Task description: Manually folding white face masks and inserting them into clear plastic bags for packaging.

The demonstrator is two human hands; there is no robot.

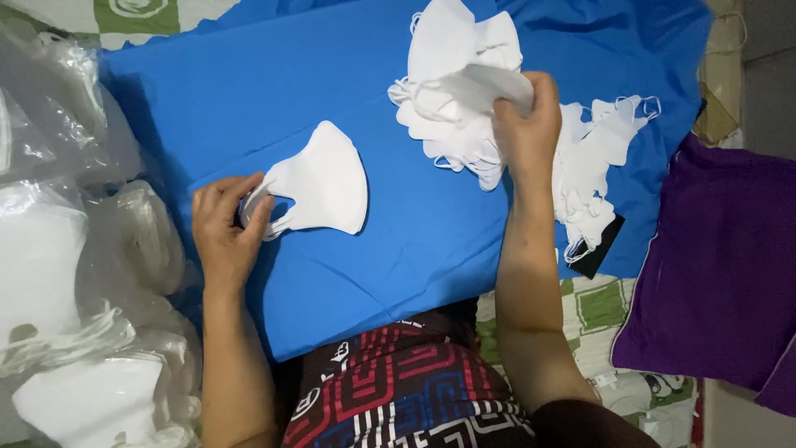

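A single folded white face mask (325, 181) lies on the blue cloth (249, 99). My left hand (225, 228) grips its ear-loop end at the left. My right hand (527, 124) is raised over a pile of white masks (452, 99) and pinches another white mask (477, 87) lifted from the top of it. More white masks (593, 158) trail to the right of that hand, toward the cloth's edge.
Clear plastic bags holding white masks (75, 274) fill the left side. A purple cloth (721, 257) lies at the right. A small black flat object (599, 249) sits at the blue cloth's lower right edge. Patterned clothing (398, 390) is at the bottom.
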